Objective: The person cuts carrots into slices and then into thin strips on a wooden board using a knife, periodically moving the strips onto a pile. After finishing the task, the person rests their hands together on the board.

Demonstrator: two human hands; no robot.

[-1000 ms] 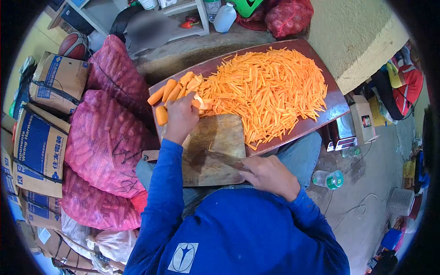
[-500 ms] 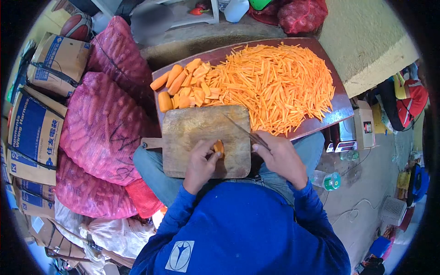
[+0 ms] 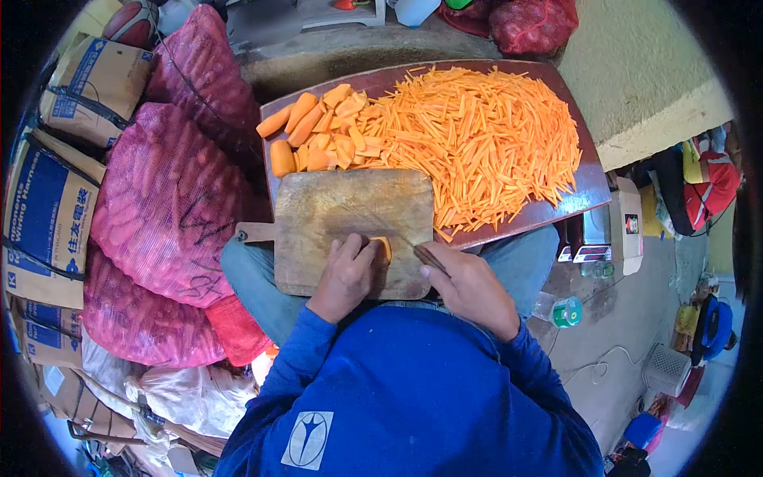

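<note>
A worn wooden cutting board (image 3: 318, 211) with a handle at its left lies across my lap, against the near edge of a dark red table (image 3: 592, 171). On it, my left hand (image 3: 347, 274) has its fingers curled down on a small orange carrot piece (image 3: 385, 248). My right hand (image 3: 469, 288) grips the handle of a thin knife (image 3: 393, 230), whose blade points up and left over the board, just beyond the piece. Behind the board are a large heap of carrot strips (image 3: 493, 143) and, at its left, thicker carrot chunks (image 3: 306, 119).
Pink mesh sacks (image 3: 171, 207) and cardboard boxes (image 3: 48, 207) stand at the left. A concrete ledge (image 3: 636, 87) is at the upper right. A plastic bottle (image 3: 566, 312) lies on the floor at the right, near a grey basket (image 3: 666, 370).
The view has shifted slightly. My left hand's fingers have curled more over the carrot piece, and the knife has moved left and lower, nearer to it.
</note>
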